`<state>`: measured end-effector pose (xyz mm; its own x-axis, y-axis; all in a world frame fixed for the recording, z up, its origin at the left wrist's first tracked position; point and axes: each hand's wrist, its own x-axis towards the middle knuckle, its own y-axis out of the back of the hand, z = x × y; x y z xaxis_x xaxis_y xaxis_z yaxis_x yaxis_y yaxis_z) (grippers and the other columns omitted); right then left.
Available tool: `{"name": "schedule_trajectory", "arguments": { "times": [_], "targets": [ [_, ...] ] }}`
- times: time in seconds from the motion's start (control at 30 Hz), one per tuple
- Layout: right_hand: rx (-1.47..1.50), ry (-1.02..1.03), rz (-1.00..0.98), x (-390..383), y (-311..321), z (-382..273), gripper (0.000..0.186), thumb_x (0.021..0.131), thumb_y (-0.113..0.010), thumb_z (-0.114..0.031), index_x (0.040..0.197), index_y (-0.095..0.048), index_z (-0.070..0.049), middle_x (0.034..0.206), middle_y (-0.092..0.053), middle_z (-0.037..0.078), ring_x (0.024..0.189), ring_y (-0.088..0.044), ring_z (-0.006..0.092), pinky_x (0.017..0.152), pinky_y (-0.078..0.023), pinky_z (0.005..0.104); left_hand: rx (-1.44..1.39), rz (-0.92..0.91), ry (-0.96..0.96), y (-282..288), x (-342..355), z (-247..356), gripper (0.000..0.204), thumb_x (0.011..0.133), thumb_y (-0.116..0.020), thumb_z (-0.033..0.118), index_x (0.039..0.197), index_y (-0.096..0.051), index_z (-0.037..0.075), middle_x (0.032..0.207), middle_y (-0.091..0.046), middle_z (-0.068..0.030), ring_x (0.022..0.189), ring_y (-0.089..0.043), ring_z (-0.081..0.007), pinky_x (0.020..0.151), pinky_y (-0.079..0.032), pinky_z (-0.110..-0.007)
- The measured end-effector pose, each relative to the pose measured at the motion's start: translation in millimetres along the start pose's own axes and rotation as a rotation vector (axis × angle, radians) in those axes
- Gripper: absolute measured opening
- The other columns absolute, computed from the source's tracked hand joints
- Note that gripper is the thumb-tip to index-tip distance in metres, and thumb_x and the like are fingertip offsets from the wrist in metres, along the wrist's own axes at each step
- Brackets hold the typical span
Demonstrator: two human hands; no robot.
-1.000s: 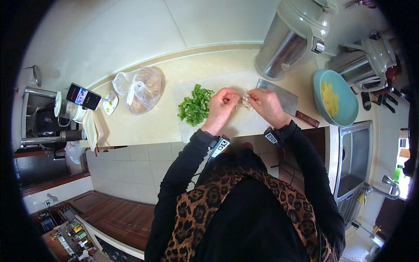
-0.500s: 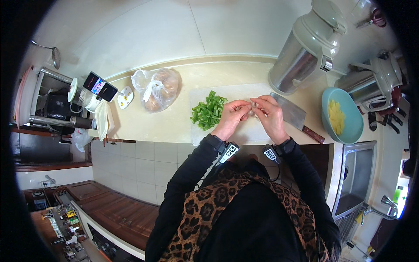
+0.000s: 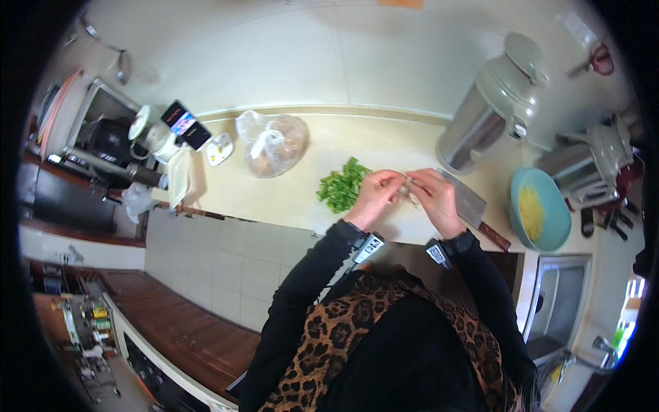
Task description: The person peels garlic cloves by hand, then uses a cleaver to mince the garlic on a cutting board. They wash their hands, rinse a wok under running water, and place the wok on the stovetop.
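My left hand (image 3: 377,196) and my right hand (image 3: 438,199) meet above the white cutting board (image 3: 391,226). Between their closed fingertips is a small whitish piece, which looks like a garlic clove (image 3: 404,189); both hands pinch it. More pale bits show just under the right fingers, partly hidden. Chopped green pepper (image 3: 341,187) lies heaped on the board, left of my left hand. To the right of my right hand, a cleaver (image 3: 467,200) lies flat, its brown handle angled toward the counter's front edge.
A blue-green bowl (image 3: 559,220) of yellow shreds (image 3: 530,211) stands right of the cleaver, above the sink (image 3: 559,302). Behind is a tall metal thermos (image 3: 484,113). A tied plastic bag (image 3: 271,145) of round brownish items and a propped phone (image 3: 186,126) are at left.
My view has shifted, so the counter sits further right and lower. Both hands stay together over the board, fingers slightly rearranged around the small pale piece.
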<state>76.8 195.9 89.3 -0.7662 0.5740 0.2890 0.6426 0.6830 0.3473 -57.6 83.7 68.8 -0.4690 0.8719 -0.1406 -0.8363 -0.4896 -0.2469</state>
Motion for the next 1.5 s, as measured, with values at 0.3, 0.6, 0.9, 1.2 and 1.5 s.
{"name": "schedule_trajectory", "arguments": {
  "times": [0.3,0.6,0.9,1.2,1.5],
  "targets": [
    [0.308,-0.162,-0.032,0.0,-7.6,13.6,0.021,0.086,-0.066,0.003,0.107,-0.067,0.006,0.098,-0.067,0.009,0.084,-0.065,0.0126,0.074,-0.053,0.0240,-0.052,0.037,-0.028,-2.5,-6.2,-7.1,0.018,0.097,-0.058,0.017,0.090,-0.063,0.001,0.074,-0.058,0.0001,0.060,-0.049,-0.0055,0.053,-0.037,-0.021],
    [0.360,-0.264,-0.017,-4.9,-15.8,11.9,0.025,0.088,-0.060,0.005,0.112,-0.068,0.004,0.097,-0.070,0.009,0.081,-0.064,0.0113,0.071,-0.051,0.0227,-0.084,0.078,0.029,-2.1,-20.0,-12.9,0.014,0.096,-0.061,0.015,0.091,-0.059,0.002,0.073,-0.056,-0.0003,0.060,-0.048,-0.0058,0.051,-0.035,-0.021],
    [0.048,-0.027,-0.083,0.8,-24.9,6.3,0.025,0.086,-0.061,0.005,0.110,-0.068,0.001,0.095,-0.067,0.011,0.078,-0.064,0.0149,0.071,-0.052,0.0253,0.127,0.147,-0.085,11.1,-24.4,-11.7,0.009,0.091,-0.064,0.007,0.092,-0.069,-0.001,0.075,-0.066,-0.0015,0.062,-0.054,-0.0053,0.053,-0.041,-0.021],
    [0.277,-0.157,-0.102,4.7,-26.8,-0.5,0.021,0.092,-0.060,-0.001,0.111,-0.067,0.005,0.093,-0.070,0.010,0.076,-0.064,0.0113,0.069,-0.053,0.0235,0.045,0.076,-0.076,25.6,-25.6,2.4,0.009,0.090,-0.062,0.003,0.093,-0.069,-0.002,0.073,-0.064,-0.0022,0.059,-0.050,-0.0061,0.053,-0.037,-0.020],
    [0.560,-0.351,-0.033,-4.4,-35.8,-3.7,0.025,0.097,-0.055,-0.004,0.119,-0.066,0.001,0.092,-0.068,0.004,0.075,-0.061,0.0080,0.073,-0.052,0.0225,-0.069,0.162,-0.009,17.5,-28.5,6.3,0.009,0.086,-0.063,0.001,0.088,-0.070,-0.004,0.071,-0.062,-0.0020,0.057,-0.047,-0.0055,0.051,-0.034,-0.021]
  ]
}}
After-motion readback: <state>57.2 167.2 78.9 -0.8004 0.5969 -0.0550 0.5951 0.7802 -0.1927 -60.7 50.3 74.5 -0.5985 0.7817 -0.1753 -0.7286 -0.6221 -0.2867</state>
